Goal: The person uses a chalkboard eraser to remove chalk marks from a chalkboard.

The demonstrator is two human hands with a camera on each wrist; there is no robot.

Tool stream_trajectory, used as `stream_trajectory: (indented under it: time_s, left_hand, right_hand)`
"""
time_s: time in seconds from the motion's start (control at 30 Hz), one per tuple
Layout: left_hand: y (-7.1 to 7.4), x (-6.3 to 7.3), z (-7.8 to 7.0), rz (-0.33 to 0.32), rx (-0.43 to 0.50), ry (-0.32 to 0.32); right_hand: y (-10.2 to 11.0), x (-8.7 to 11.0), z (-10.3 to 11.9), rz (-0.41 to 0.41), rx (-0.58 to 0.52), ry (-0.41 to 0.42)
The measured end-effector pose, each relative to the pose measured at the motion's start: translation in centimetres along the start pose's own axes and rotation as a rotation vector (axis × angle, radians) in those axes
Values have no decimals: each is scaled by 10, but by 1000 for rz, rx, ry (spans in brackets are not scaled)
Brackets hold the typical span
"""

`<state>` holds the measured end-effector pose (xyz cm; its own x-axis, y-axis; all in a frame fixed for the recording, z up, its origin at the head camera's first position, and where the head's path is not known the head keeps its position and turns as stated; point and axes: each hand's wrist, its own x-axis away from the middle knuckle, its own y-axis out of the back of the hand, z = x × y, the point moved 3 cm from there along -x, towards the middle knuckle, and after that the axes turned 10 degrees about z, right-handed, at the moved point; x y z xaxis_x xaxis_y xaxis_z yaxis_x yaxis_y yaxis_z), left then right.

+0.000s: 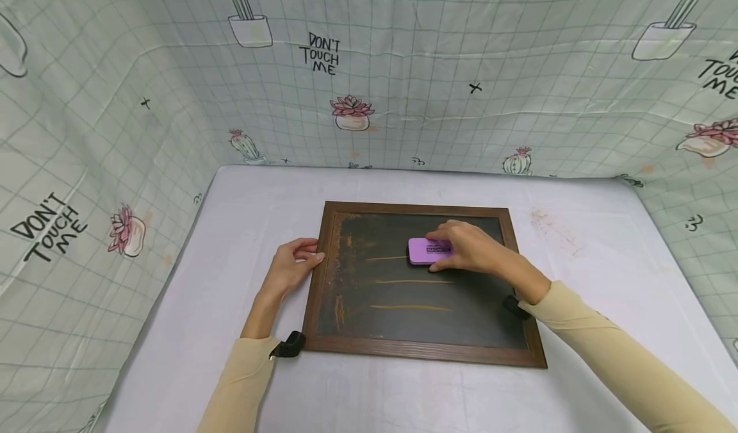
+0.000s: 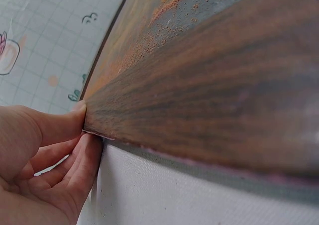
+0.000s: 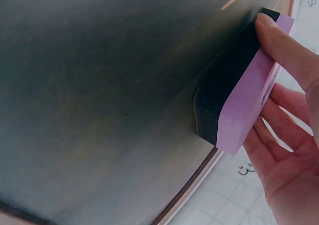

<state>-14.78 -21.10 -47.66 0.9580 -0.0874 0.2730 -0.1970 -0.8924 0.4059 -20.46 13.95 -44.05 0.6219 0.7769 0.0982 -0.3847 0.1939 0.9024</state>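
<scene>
A chalkboard in a brown wooden frame lies flat on the table. Orange lines run across its middle, and orange dust smears its left side. My right hand grips a purple eraser by its two long sides, over the left end of the top line. In the right wrist view the black felt of the eraser faces the board. At the left side of the frame, my left hand pinches the edge, thumb above and fingers against the side and underneath.
A white cloth covers the table, with a faint orange smudge right of the board. Behind and at both sides hangs a grid-patterned curtain with plant drawings. Black wrist cameras sit at both cuffs, the left one beside the frame's corner.
</scene>
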Motion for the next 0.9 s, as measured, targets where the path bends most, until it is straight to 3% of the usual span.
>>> stream_trajectory:
  time_s: [0.9]
  left_hand:
    - [1, -1, 0, -11, 6, 8]
  right_hand:
    - [-10, -42, 34, 64, -1, 74]
